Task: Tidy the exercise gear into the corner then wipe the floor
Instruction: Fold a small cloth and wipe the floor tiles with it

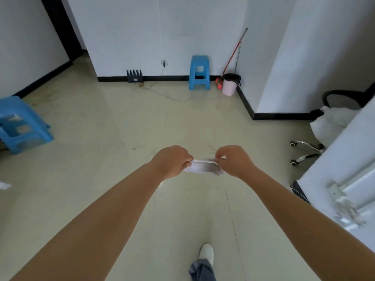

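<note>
A pale, glossy floor (113, 126) runs back to white walls edged with a black skirting board. Both arms reach forward over it, and between the hands a small white cloth (203, 166), smudged grey and blurred, is stretched out in the air above the floor. The left hand (172, 161) has its fingers curled round the cloth's left end, and the right hand (233, 160) pinches the right end between thumb and fingertips. Against the far wall stands a blue plastic stool (199, 72), and just to its right, in the corner, a pink bin (230, 84) with a dark liner, a red-handled broom (235, 50) leaning on the wall behind it. A second blue stool (22, 124) sits at the left edge. On the right, the chrome wheeled base of an office chair (306, 152) shows beside a white bag (330, 122). One white shoe (206, 252) shows at the bottom.
</note>
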The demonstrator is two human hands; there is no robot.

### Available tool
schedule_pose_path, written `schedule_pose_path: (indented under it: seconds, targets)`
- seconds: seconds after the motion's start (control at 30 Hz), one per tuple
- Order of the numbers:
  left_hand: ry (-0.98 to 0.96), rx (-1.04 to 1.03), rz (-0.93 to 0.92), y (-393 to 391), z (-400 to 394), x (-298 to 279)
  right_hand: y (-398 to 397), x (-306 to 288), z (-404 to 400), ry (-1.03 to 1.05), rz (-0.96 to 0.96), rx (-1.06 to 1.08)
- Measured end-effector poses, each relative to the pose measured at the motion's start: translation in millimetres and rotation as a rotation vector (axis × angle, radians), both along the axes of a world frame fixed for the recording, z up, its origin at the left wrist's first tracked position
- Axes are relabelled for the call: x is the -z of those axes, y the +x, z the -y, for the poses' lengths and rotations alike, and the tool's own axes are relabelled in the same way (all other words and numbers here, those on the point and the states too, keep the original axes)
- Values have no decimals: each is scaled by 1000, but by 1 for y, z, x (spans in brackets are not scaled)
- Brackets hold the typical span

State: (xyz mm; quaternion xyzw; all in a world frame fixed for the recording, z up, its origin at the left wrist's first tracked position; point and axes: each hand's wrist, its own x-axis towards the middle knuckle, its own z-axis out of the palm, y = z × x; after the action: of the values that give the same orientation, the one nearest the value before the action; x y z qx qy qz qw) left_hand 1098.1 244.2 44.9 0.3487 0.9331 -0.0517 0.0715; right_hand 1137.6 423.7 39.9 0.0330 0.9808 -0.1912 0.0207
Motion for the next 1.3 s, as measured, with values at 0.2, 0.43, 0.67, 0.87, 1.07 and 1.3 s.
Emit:
schedule_pose_path:
  seconds: [0.2, 0.43, 0.67, 0.87, 1.07, 1.3]
  targets:
    - [-21, -35, -14, -189, -36, -17, -194, -8, -39, -2, 19, -70]
    - [-16, -70, 16, -388, -61, -23, -401, -15, -66, 4, 18, -103]
    - [12, -6, -20, -621, -94, -32, -630, -22, -97, 32, -12, -63]
    - [51, 19, 38, -800, -131, -40, -802, -33, -133, 42, 30, -14]
    - [40, 42, 97, -969, -187, -18, -967, -9, -188, 1, 74, 12]
    - [36, 26, 110, -1194, -272, -16, -1192, 0, -273, -25, 67, 11]
